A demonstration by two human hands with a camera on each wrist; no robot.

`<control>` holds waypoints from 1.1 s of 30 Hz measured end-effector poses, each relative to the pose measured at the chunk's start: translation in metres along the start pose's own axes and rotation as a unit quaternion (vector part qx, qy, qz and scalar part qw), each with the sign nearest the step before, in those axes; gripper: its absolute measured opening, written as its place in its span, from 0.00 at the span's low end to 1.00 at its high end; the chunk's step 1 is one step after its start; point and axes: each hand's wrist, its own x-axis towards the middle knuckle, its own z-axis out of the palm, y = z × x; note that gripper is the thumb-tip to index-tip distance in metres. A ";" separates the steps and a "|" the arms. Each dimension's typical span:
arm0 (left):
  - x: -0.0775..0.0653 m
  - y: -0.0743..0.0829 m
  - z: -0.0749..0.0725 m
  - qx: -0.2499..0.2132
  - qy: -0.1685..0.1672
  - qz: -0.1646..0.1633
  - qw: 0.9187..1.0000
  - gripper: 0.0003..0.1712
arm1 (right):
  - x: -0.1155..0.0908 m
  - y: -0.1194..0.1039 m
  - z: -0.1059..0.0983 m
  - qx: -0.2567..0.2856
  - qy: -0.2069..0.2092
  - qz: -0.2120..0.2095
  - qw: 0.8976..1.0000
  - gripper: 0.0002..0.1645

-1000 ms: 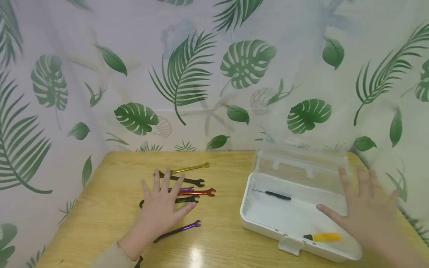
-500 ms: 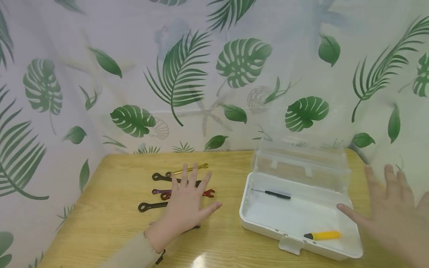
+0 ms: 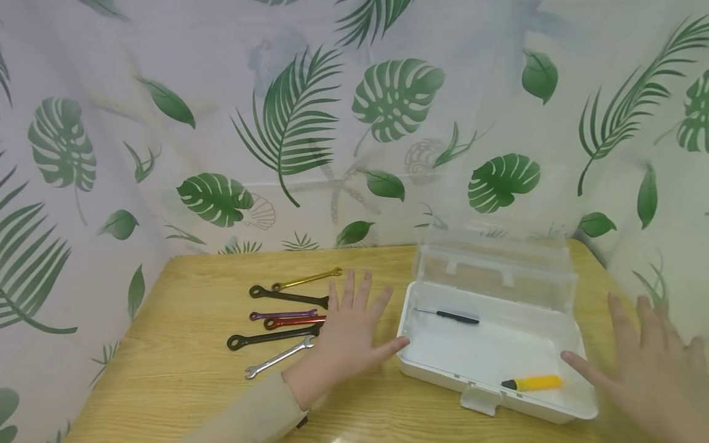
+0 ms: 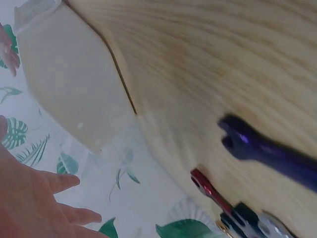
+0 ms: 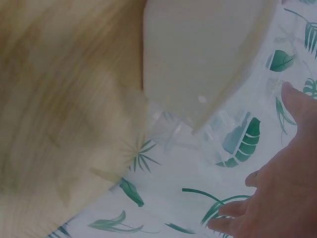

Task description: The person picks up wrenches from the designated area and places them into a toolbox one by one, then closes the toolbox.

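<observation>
My left hand (image 3: 351, 332), fingers spread, hovers between the wrenches and the box, covering the right ends of some wrenches in the head view. A gold wrench (image 3: 307, 280), a black wrench (image 3: 288, 296), a small purple wrench (image 3: 282, 315), a red wrench (image 3: 299, 321), another black wrench (image 3: 268, 338) and a silver wrench (image 3: 279, 359) lie on the table. Close up in the left wrist view is a dark purple wrench (image 4: 277, 153). My right hand (image 3: 650, 363), also spread and holding nothing, is right of the white toolbox (image 3: 432, 377).
The toolbox's clear lid (image 3: 493, 271) stands raised at the back. Inside lie a black-handled screwdriver (image 3: 456, 317) and a yellow tool with a black end (image 3: 537, 383). A dark tool end (image 3: 302, 420) shows by my left sleeve. A leaf-print cloth (image 3: 310, 123) hangs behind the table.
My left hand has moved right, off the wrenches toward the toolbox, uncovering the silver wrench. My right hand has shifted right, away from over the box. The wrenches and box contents stay put.
</observation>
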 end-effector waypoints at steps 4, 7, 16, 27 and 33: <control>0.006 0.011 0.008 0.002 -0.010 0.013 1.000 0.52 | -0.005 0.002 0.009 0.000 0.013 -0.019 1.000 0.75; 0.010 0.017 0.015 0.005 -0.013 0.024 1.000 0.51 | -0.008 0.003 0.017 0.006 0.042 -0.050 0.998 0.73; 0.016 0.027 0.019 0.014 -0.030 0.031 0.999 0.54 | -0.012 -0.009 0.027 -0.004 -0.021 -0.064 0.998 0.70; 0.017 0.029 0.025 0.034 -0.032 0.054 0.997 0.58 | -0.014 -0.012 0.035 0.025 -0.091 -0.076 0.993 0.67; 0.017 0.029 0.025 0.049 -0.033 0.062 0.996 0.58 | -0.017 -0.011 0.040 0.066 -0.097 -0.083 0.990 0.65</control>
